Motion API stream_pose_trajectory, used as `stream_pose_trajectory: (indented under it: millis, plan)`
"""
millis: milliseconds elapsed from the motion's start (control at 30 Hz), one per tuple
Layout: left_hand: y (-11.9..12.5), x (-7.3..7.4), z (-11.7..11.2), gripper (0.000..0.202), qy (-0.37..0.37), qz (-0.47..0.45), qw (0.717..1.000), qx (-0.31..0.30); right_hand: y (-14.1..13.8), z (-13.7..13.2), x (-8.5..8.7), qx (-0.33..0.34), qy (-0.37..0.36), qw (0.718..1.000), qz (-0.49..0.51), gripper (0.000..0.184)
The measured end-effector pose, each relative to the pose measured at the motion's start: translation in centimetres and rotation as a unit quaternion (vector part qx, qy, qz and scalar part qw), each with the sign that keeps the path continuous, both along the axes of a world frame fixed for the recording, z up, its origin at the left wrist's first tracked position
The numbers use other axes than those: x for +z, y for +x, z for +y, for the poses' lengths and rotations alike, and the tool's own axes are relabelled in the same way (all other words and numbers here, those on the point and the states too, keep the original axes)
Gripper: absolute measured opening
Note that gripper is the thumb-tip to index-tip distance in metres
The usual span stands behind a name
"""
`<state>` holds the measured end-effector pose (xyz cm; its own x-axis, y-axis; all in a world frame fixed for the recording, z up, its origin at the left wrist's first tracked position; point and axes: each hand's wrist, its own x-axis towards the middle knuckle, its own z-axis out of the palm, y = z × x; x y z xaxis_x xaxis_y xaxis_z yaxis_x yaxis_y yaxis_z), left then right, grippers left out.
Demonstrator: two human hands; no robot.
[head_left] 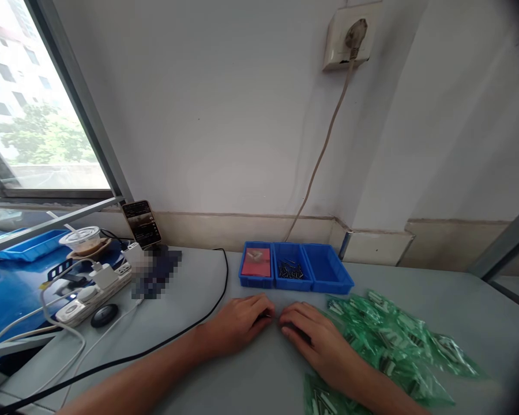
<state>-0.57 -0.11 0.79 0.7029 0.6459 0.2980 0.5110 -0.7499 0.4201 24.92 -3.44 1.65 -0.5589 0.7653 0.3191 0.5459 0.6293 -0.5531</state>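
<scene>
left hand [244, 318] and right hand [315, 333] curl lower center, grip closure unclear; lower right, green bags [391, 331] already filled; mid-frame, screws [290, 271] still loose.

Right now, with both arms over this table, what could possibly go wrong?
The left forearm is close beside the black cable, so it might snag it. The right forearm is next to the green bags and could push them. The small metal parts lie loose in the middle blue bin, so a bump could perhaps spill them.
</scene>
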Motion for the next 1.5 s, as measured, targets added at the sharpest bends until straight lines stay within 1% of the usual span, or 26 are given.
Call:
stream_pose_trajectory:
  millis: [133,333,600,767,967,1100,1233,1367,1500]
  plan:
    - [0.0,0.2,0.0,0.004,-0.006,0.006,1.0,0.004,0.0,0.1,-0.1,-0.023,-0.003,1.0,0.0,0.017]
    - [0.1,0.4,0.0,0.004,-0.001,0.012,1.0,0.009,0.0,0.3,-0.1,-0.08,0.0,0.997,-0.017,0.016]
    - [0.0,0.4,0.0,0.015,0.017,0.017,1.0,-0.008,0.0,0.4,-0.1,-0.12,-0.008,0.993,-0.004,0.016]
    - [-0.1,0.3,0.0,0.019,0.044,0.034,0.998,-0.011,0.2,0.6,0.3,-0.137,-0.005,0.99,0.026,0.018]
    - [0.0,0.6,0.0,0.021,0.058,0.051,0.997,-0.011,0.2,0.7,0.6,-0.14,-0.003,0.989,0.049,0.021]
    - [0.1,0.8,-0.1,0.02,0.062,0.056,0.996,-0.01,0.3,0.7,0.5,-0.146,-0.021,0.987,0.063,0.022]
    - [0.0,0.9,-0.1,0.018,0.067,0.055,0.996,-0.012,0.4,0.8,0.5,-0.156,-0.054,0.982,0.091,0.024]
    - [-0.1,1.0,-0.2,0.017,0.067,0.055,0.996,-0.012,0.6,1.2,0.4,-0.162,-0.081,0.974,0.138,0.027]
    - [-0.1,1.0,-0.2,0.017,0.06,0.054,0.997,-0.011,0.7,1.6,0.0,-0.165,-0.115,0.96,0.197,0.028]
